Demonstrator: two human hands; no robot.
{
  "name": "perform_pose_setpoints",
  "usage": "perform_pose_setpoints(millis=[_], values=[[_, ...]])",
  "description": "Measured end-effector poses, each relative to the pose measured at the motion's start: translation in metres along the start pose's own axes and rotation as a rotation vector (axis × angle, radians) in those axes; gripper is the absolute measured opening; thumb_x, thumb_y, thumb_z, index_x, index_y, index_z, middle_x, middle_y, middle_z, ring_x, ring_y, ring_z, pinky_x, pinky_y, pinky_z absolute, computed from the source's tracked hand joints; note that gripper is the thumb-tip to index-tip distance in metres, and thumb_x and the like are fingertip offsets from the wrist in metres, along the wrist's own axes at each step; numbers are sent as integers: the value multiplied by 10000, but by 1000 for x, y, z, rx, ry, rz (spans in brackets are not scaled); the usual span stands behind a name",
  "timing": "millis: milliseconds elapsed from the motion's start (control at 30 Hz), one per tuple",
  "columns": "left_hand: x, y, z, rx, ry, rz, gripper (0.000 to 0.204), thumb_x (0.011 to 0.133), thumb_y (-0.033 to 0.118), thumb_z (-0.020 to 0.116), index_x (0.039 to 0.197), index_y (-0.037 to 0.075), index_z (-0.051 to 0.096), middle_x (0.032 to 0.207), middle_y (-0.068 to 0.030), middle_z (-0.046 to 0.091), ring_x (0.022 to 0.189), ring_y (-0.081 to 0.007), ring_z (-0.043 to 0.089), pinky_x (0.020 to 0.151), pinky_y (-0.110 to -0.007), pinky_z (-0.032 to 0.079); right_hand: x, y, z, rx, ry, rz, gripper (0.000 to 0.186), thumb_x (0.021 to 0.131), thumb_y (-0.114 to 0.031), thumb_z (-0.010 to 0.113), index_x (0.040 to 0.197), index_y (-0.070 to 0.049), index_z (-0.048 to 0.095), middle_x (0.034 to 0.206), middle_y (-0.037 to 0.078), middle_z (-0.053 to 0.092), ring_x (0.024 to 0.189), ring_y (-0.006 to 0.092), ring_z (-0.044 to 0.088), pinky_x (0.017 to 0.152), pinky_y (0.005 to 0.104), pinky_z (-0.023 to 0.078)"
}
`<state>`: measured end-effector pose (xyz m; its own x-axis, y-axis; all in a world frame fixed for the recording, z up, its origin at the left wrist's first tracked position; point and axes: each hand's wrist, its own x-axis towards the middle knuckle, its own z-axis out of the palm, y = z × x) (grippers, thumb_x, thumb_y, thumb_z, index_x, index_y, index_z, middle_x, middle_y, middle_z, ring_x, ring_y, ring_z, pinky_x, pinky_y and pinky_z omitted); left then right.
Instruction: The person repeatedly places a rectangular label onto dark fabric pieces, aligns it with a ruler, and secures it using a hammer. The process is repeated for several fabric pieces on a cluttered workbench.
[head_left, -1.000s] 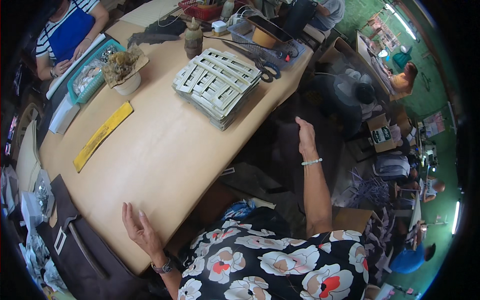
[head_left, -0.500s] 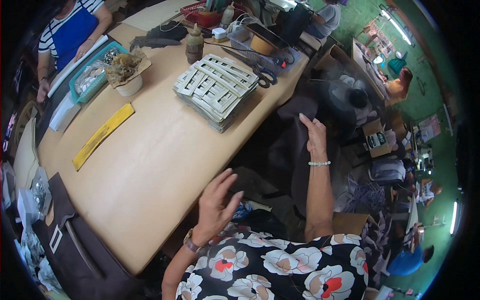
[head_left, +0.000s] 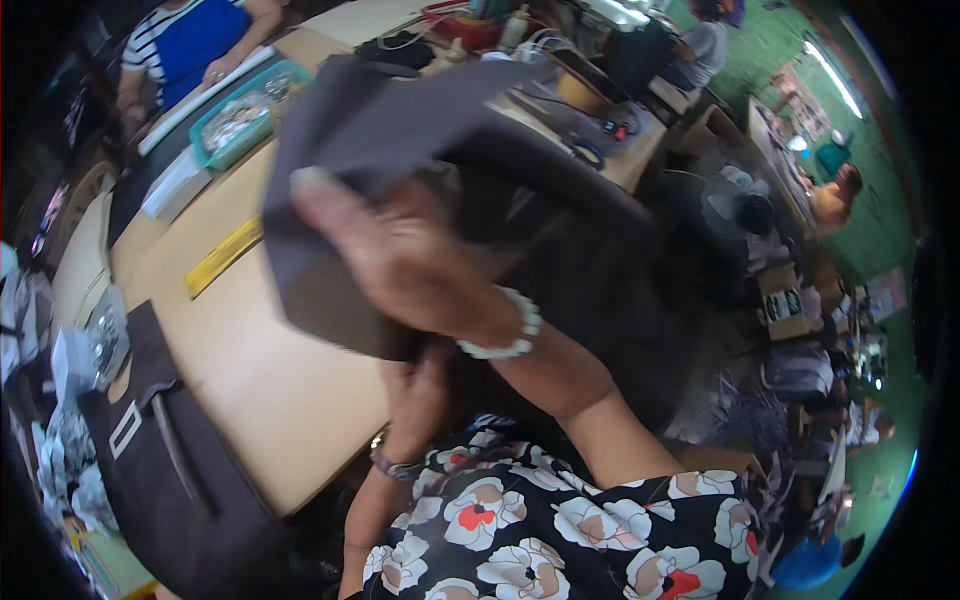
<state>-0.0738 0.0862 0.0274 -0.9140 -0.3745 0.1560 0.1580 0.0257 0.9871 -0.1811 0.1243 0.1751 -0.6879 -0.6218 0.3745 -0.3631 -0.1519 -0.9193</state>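
Note:
A large sheet of dark brown, leather-like material (head_left: 350, 115) hangs raised over the table, bent and blurred by motion. My right hand (head_left: 405, 255) grips it, thumb on the near face, fingers mostly hidden behind. Below, close to the sheet's lower edge, is my left hand (head_left: 418, 395); its fingers are covered by the sheet and my right arm, so whether it touches the material cannot be made out. On the tabletop (head_left: 240, 370), a yellow strip (head_left: 222, 260) lies left of the sheet, which covers the stack of pale slatted pieces.
At the left edge, another dark brown piece (head_left: 230, 500) bears a hammer (head_left: 180, 450) and a white rectangular frame (head_left: 125, 430). A teal basket (head_left: 225, 150) holds small parts. Across the table stands a person in a blue apron (head_left: 200, 45). Scissors (head_left: 588, 152) lie at the far right.
My right hand has swung left and up from beside the table, carrying the dark sheet over it. My left hand, formerly open and in full view, is now partly behind the sheet.

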Motion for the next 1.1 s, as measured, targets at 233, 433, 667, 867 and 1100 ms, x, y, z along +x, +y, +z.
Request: perform_pose_setpoints(millis=[233, 433, 667, 867, 1100], values=[[-11, 22, -134, -309, 620, -115, 357, 920, 49, 521, 1267, -30, 495, 1189, -111, 589, 1021, -183, 590, 872, -281, 475, 13, 60, 117, -277, -230, -449, 249, 942, -200, 525, 1068, 4, 591, 1425, 210, 394, 1355, 359, 332, 1092, 426, 299], [-31, 25, -201, -45, 527, -142, 418, 880, 25, 595, 1276, -58, 488, 1195, -108, 588, 1065, -157, 555, 922, -286, 449, -18, 136, 86, -697, -468, -454, 382, 896, -259, 552, 1189, -16, 593, 1375, 237, 435, 1298, 454, 360, 1094, 498, 269], [-36, 77, -212, 1194, 469, -590, 623, 784, 70, 710, 1326, -47, 425, 956, -171, 663, 829, -308, 638, 807, -373, 512, 16, 184, 27, -1181, -289, 200, 667, 941, -505, 405, 1451, -90, 295, 1508, 215, 222, 1378, 433, 211, 1063, 651, 170], [-32, 75, -170, 1458, 378, 32, 798, 730, 174, 765, 1404, 24, 365, 1434, -216, 352, 1321, -372, 343, 1088, -433, 305, -42, 176, 17, -1202, -275, 149, 679, 917, -504, 461, 1447, -104, 319, 1511, 218, 220, 1387, 425, 197, 1073, 650, 148], [-25, -2, -103, 1232, -83, 71, 735, 851, 514, 576, 1415, 86, 382, 1492, -201, 270, 1390, -397, 211, 1091, -587, 176, -117, 139, -2, -1210, -192, 184, 681, 902, -459, 526, 1424, -56, 355, 1492, 233, 258, 1375, 430, 222, 1055, 660, 154]])
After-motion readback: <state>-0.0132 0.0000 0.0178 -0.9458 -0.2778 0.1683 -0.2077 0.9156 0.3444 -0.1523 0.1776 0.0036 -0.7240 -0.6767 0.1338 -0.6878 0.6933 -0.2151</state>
